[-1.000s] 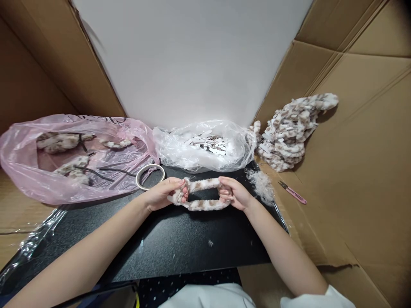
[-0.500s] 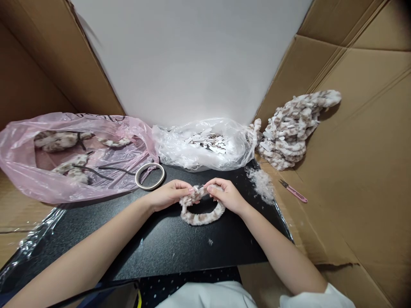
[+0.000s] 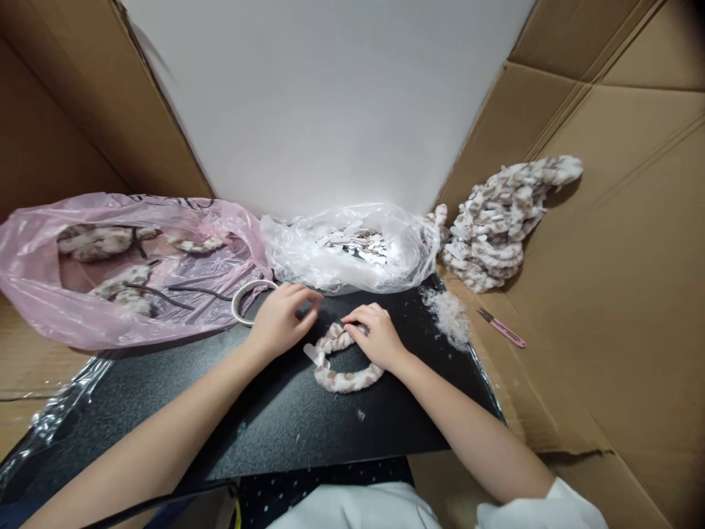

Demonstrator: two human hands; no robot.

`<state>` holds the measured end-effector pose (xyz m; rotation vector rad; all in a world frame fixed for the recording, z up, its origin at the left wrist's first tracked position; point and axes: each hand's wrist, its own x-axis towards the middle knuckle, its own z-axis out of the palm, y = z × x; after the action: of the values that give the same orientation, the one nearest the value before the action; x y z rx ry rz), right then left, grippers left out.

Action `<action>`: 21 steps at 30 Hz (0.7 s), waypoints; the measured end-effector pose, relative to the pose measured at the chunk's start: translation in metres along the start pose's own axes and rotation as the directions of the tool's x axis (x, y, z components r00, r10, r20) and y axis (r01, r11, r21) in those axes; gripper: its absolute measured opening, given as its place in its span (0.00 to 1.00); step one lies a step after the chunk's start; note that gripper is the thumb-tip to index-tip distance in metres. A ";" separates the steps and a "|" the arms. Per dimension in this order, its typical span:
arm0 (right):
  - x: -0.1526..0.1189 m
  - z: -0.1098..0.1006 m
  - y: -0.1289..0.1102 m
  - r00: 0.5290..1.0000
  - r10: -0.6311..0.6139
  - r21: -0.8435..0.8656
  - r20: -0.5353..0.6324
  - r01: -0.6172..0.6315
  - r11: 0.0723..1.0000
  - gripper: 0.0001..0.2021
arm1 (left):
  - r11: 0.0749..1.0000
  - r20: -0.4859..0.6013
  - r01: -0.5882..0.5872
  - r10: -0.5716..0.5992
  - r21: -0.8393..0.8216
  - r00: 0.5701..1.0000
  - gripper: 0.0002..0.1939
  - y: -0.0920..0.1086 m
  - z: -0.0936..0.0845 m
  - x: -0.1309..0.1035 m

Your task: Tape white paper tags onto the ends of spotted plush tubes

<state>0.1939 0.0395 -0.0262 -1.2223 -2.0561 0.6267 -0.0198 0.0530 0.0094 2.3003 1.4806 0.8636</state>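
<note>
A fluffy white-and-brown plush band (image 3: 348, 380), bent into a loop, lies on the black tabletop in front of me. My right hand (image 3: 379, 336) pinches its upper right part between thumb and fingers. A small whitish tag (image 3: 311, 354) sticks out from the loop's left side. My left hand (image 3: 283, 319) is off the band, up and to its left, with thumb and curved fingers apart and nothing seen between them. Partly covered by that hand is a roll of tape (image 3: 240, 301).
A pink plastic bag (image 3: 82, 323) with plush pieces and dark cords lies left. Behind the band sits a clear bag (image 3: 286, 257) of white tags. On the right are piled plush bands (image 3: 496, 228), loose fluff (image 3: 449, 319) and pink-handled thread snips (image 3: 504, 330). Cardboard walls (image 3: 606, 220) flank the table.
My left hand has let go of the band and moved up and left, in front of the tape roll. The whitish tag at the loop's left now shows. My right hand keeps its pinch.
</note>
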 end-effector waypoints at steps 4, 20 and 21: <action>0.001 -0.004 0.000 0.987 -0.024 0.034 -0.156 0.030 0.999 0.07 | 0.898 0.158 0.125 -0.208 0.421 0.965 0.12 -0.022 -0.035 0.004; -0.006 -0.013 -0.022 0.936 -0.149 0.206 -0.320 0.222 0.953 0.09 | 0.985 0.181 -0.032 0.063 -0.167 0.981 0.10 0.009 -0.040 -0.003; -0.007 -0.014 -0.024 0.935 -0.146 0.220 -0.323 0.225 0.949 0.10 | 0.977 0.200 -0.033 0.076 -0.212 0.977 0.09 0.014 -0.034 -0.007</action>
<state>0.1924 0.0236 -0.0027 -0.8988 -1.7467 0.5537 -0.0326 0.0381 0.0409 2.2090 1.1864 0.7286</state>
